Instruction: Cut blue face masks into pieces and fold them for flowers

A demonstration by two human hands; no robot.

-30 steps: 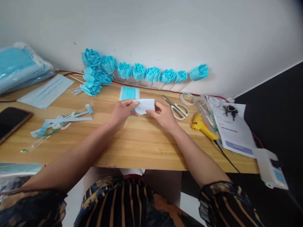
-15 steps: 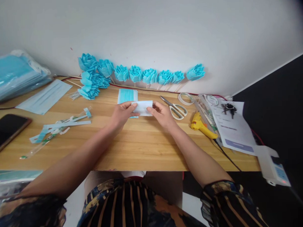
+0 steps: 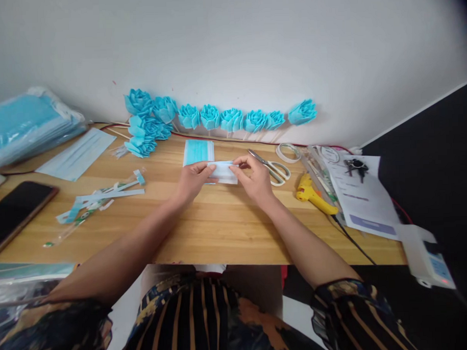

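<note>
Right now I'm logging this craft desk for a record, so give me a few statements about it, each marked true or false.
1. The left hand and the right hand both pinch the white piece. True.
2. The scissors lie left of the left hand. False: they lie just right of the right hand.
3. Blue flowers line the wall. True.
4. The right hand holds the glue gun. False: it lies on the table, right of the scissors.

head cam | faces forward-down | near table | wall behind | 1 view
</note>
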